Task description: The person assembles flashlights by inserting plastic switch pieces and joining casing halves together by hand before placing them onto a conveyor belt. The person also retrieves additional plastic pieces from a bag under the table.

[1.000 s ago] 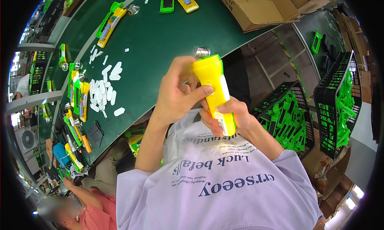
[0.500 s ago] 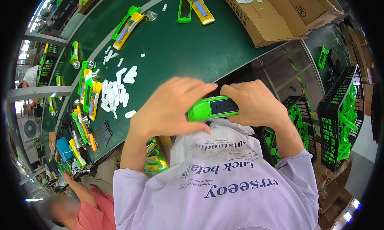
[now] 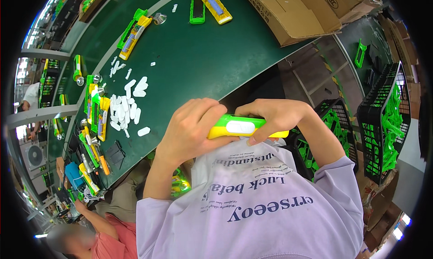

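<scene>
- While both hands carry its weight, the flashlight point(image 3: 249, 128) lies crosswise in front of the person's shirt point(image 3: 261, 200), near the table point(image 3: 194, 60) edge, its green half away from the body and its yellow half toward it.
- Left hand point(image 3: 188, 128): wrapped around the flashlight's left end, narrow grip; its fingertips, and the end it covers, are hidden.
- Right hand point(image 3: 278, 117): clasping the flashlight near its other end, thumb on the near side, fingers over the far side; a little yellow shows beyond the thumb.
- White panel point(image 3: 239, 127): set in the flashlight's side between the hands, uncovered across most of its length. Whether either hand is squeezing or merely supporting cannot be told.
- Good handling, as judged here: keep the two ends level, share the force evenly between the hands, let the green and yellow edges meet flush, and keep the thumb clear of the white panel and the seam.
- Surroundings: white pieces point(image 3: 121, 111) lie in a loose heap on the table, an opened flashlight point(image 3: 134, 39) beyond them; a black crate point(image 3: 370, 139) of green parts point(image 3: 391, 123) stands to the right.
</scene>
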Action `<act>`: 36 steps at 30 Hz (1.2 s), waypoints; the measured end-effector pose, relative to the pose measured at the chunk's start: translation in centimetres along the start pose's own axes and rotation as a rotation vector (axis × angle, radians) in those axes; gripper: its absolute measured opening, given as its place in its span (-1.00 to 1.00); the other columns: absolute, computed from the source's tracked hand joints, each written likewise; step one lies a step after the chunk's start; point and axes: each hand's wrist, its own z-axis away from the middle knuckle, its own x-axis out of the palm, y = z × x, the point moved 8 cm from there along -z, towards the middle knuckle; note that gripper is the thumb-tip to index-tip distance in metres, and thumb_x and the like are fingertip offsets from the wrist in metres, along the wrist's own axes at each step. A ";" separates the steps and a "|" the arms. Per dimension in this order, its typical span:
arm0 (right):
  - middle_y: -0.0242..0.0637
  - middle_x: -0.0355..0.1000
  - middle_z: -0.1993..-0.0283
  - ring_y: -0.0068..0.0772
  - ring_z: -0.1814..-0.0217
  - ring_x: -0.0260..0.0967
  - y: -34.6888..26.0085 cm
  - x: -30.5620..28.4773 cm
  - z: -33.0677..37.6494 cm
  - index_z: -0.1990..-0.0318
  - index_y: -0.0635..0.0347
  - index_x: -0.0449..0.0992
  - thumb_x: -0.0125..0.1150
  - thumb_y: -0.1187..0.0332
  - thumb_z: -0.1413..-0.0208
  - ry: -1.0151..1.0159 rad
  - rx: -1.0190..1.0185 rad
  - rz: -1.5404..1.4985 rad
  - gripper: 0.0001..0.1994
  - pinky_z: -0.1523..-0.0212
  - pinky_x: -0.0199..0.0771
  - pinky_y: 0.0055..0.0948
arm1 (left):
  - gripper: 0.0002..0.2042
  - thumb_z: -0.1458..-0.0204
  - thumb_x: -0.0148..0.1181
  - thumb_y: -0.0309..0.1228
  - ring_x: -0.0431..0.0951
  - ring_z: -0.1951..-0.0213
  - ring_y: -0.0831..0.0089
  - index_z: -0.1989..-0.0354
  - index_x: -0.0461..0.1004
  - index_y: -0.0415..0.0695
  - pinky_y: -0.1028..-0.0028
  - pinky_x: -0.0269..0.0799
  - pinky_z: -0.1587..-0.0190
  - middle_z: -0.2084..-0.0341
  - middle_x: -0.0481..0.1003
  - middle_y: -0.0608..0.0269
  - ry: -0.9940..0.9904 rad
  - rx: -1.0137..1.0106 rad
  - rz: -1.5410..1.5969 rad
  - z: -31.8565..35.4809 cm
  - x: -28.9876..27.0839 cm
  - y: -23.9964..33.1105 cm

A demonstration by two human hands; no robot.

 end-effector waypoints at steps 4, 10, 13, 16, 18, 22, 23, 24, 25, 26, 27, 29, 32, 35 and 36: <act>-0.27 0.48 0.42 -0.44 0.46 0.44 1.3 0.1 0.0 0.15 0.33 0.46 0.43 0.23 0.13 0.009 -0.012 0.054 -0.55 0.44 0.39 -0.45 | -0.56 0.33 0.53 -0.30 0.55 0.34 0.20 0.28 0.49 -0.21 0.30 0.49 0.28 0.31 0.51 0.15 0.008 0.022 0.042 0.0 0.4 0.4; -0.21 0.50 0.43 -0.30 0.46 0.47 1.6 0.0 0.6 0.15 0.31 0.48 0.42 0.21 0.14 0.036 0.056 0.009 -0.56 0.40 0.41 -0.35 | -0.47 0.33 0.56 -0.21 0.57 0.31 0.14 0.19 0.50 -0.21 0.31 0.52 0.26 0.29 0.53 0.11 -0.040 -0.021 0.056 -0.2 1.1 -0.2; -0.09 0.50 0.46 -0.14 0.44 0.49 0.2 -1.2 1.0 0.14 0.28 0.49 0.41 0.22 0.16 0.193 -0.055 0.505 -0.56 0.39 0.42 -0.26 | -0.40 0.31 0.54 -0.13 0.58 0.27 0.09 0.11 0.49 -0.23 0.27 0.52 0.19 0.25 0.54 0.07 -0.368 -0.189 0.297 -0.2 2.3 -0.9; -0.08 0.51 0.42 -0.09 0.35 0.49 -2.6 -1.6 0.7 0.15 0.22 0.51 0.40 0.25 0.26 0.431 -0.067 0.985 -0.55 0.33 0.45 -0.15 | -0.40 0.21 0.45 -0.15 0.57 0.18 -0.01 0.01 0.46 -0.26 0.18 0.48 0.13 0.22 0.54 -0.05 -0.597 -0.346 0.311 0.7 4.9 -3.7; -0.02 0.53 0.17 0.00 0.09 0.49 -5.9 -1.7 2.4 0.08 0.24 0.48 0.41 0.29 0.26 0.610 -0.269 0.991 -0.51 0.12 0.49 -0.16 | -0.44 0.15 0.41 -0.17 0.56 0.21 -0.05 0.00 0.46 -0.27 0.18 0.47 0.14 0.26 0.54 -0.08 -0.536 -0.386 0.237 0.5 2.4 -4.6; -0.06 0.38 -0.13 0.07 -0.14 0.34 -5.2 -7.9 5.0 -0.11 0.25 0.41 0.39 0.41 0.21 1.301 -0.503 0.857 -0.39 -0.12 0.37 -0.09 | -0.49 0.06 0.38 -0.18 0.62 0.34 0.19 0.05 0.43 -0.30 0.31 0.51 0.24 0.39 0.57 -0.06 0.012 -0.722 0.057 0.3 -7.2 -14.8; -0.05 0.37 -0.14 0.05 -0.19 0.31 -3.5 -9.3 3.6 -0.12 0.25 0.41 0.39 0.38 0.18 1.335 -0.458 0.884 -0.40 -0.18 0.31 -0.07 | -0.55 0.05 0.38 -0.23 0.58 0.49 0.36 0.10 0.43 -0.31 0.40 0.50 0.38 0.51 0.55 0.07 0.162 -0.812 0.072 0.0 -9.9 -18.3; -0.05 0.36 -0.15 0.04 -0.23 0.28 -2.4 -10.2 2.5 -0.13 0.26 0.40 0.38 0.36 0.15 1.373 -0.419 0.913 -0.41 -0.23 0.26 -0.04 | -0.61 0.03 0.38 -0.27 0.53 0.59 0.47 0.16 0.44 -0.30 0.44 0.46 0.50 0.61 0.51 0.17 0.313 -0.814 0.043 -0.2 -12.9 -22.3; -0.04 0.36 -0.16 0.03 -0.25 0.25 -0.4 -11.0 0.2 -0.13 0.26 0.40 0.37 0.34 0.12 1.384 -0.377 0.933 -0.42 -0.26 0.21 -0.04 | -0.57 0.01 0.35 -0.19 0.54 0.58 0.44 0.14 0.44 -0.30 0.44 0.49 0.49 0.55 0.50 0.17 0.329 -0.935 0.077 -0.2 -14.7 -27.0; -0.04 0.35 -0.17 0.03 -0.28 0.22 0.4 -11.6 -1.6 -0.12 0.26 0.41 0.35 0.32 0.10 1.394 -0.345 0.951 -0.44 -0.29 0.17 -0.03 | -0.53 -0.02 0.32 -0.10 0.54 0.56 0.41 0.12 0.45 -0.29 0.44 0.51 0.48 0.50 0.50 0.17 0.350 -1.055 0.106 0.2 -17.0 -31.5; -0.02 0.37 -0.14 0.04 -0.24 0.27 0.0 -11.4 -2.5 -0.07 0.28 0.43 0.32 0.34 0.09 1.418 -0.338 1.009 -0.49 -0.26 0.23 -0.03 | -0.51 -0.01 0.30 -0.05 0.53 0.58 0.41 0.13 0.45 -0.29 0.41 0.52 0.50 0.51 0.49 0.19 0.411 -1.133 0.131 1.2 -19.0 -36.5; -0.02 0.38 -0.11 0.05 -0.21 0.29 0.7 -11.8 -2.9 -0.05 0.29 0.44 0.32 0.35 0.10 1.434 -0.392 0.918 -0.51 -0.25 0.26 -0.02 | -0.49 -0.01 0.29 -0.01 0.51 0.60 0.41 0.14 0.45 -0.28 0.39 0.53 0.52 0.52 0.48 0.20 0.499 -1.201 0.130 3.7 -22.2 -44.8; -0.02 0.40 -0.08 0.06 -0.16 0.34 1.4 -12.0 -3.1 0.00 0.29 0.46 0.31 0.37 0.12 1.437 -0.372 0.833 -0.55 -0.23 0.30 0.00 | -0.40 -0.01 0.22 0.10 0.58 0.56 0.31 0.11 0.46 -0.30 0.41 0.55 0.51 0.41 0.54 0.08 0.543 -1.364 0.080 4.7 -24.3 -53.0; 0.01 0.40 -0.09 0.07 -0.16 0.34 1.5 -13.0 -3.6 0.03 0.29 0.48 0.32 0.34 0.14 1.387 -0.237 0.888 -0.56 -0.24 0.28 0.03 | -0.26 0.01 0.18 0.21 0.57 0.11 0.05 -0.07 0.42 -0.28 0.11 0.49 0.09 0.10 0.55 -0.03 -0.161 -1.406 -0.798 -3.6 -23.3 -55.8; 0.02 0.39 -0.10 0.07 -0.16 0.34 1.3 -13.3 -3.6 0.03 0.28 0.48 0.31 0.32 0.13 1.369 -0.184 0.897 -0.56 -0.25 0.27 0.05 | -0.23 0.01 0.17 0.23 0.49 -0.10 -0.05 -0.14 0.40 -0.26 -0.01 0.39 -0.12 -0.02 0.52 -0.01 -0.196 -1.355 -0.892 -7.9 -22.6 -55.0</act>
